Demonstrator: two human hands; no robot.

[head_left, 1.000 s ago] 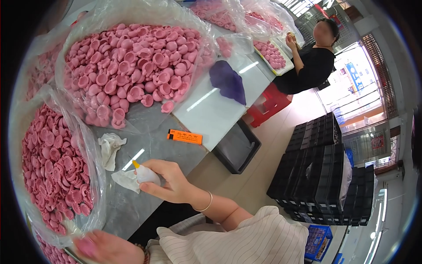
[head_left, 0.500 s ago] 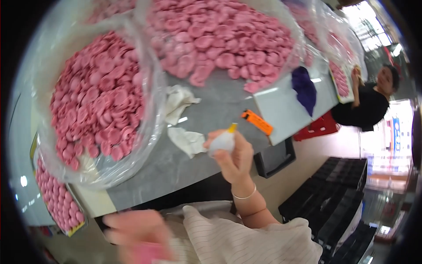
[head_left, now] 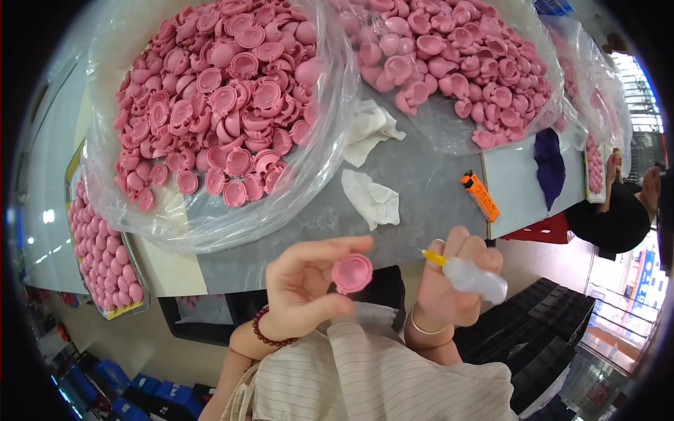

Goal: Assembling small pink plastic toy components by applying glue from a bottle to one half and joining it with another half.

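My left hand (head_left: 302,284), a red bead bracelet at its wrist, holds a small round pink plastic shell half (head_left: 352,274). Its hollow side is turned up, and a small tab sticks out at its rim; thumb and forefinger stretch past it on either side. Over to the right, my right hand (head_left: 453,284) is wrapped round a small white squeeze bottle (head_left: 476,279). The bottle's yellow nozzle (head_left: 434,257) carries a thin needle tip and points left toward the shell, apart from it. Both hands are above the table's near edge.
Clear plastic bags of pink shells (head_left: 225,98) cover the back of the grey table (head_left: 428,175). White cloths (head_left: 372,200), an orange-and-black tool (head_left: 480,196) and a purple cloth (head_left: 550,168) lie there. A tray of pink pieces (head_left: 105,263) is at left; a person (head_left: 611,217) sits far right.
My left hand has come up from the lower edge with the pink shell half. My right hand has moved right and lower, tipping the bottle's nozzle leftward. The view has shifted too.
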